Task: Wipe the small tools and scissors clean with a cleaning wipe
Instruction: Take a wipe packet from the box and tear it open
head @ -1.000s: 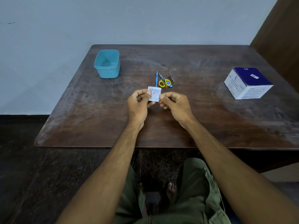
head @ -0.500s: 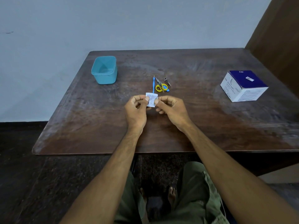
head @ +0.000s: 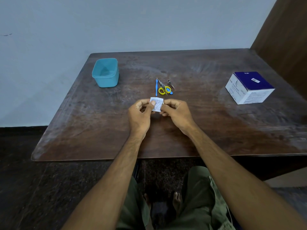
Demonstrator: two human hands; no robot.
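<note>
A small white printed wipe packet is held over the middle of the table. My left hand pinches its left edge between thumb and forefinger, and my right hand pinches its right edge. Just beyond the packet lie the tools: a thin blue pick, small scissors with yellow and blue handles, and a small metal tool. None of them is touched.
A light blue open plastic tub stands at the back left of the dark wooden table. A white and dark blue box of swabs sits at the right. A brown panel rises at the far right.
The camera tilted up, so the table sits lower in view. Both hands keep pinching the packet and have drawn slightly closer together on it.
</note>
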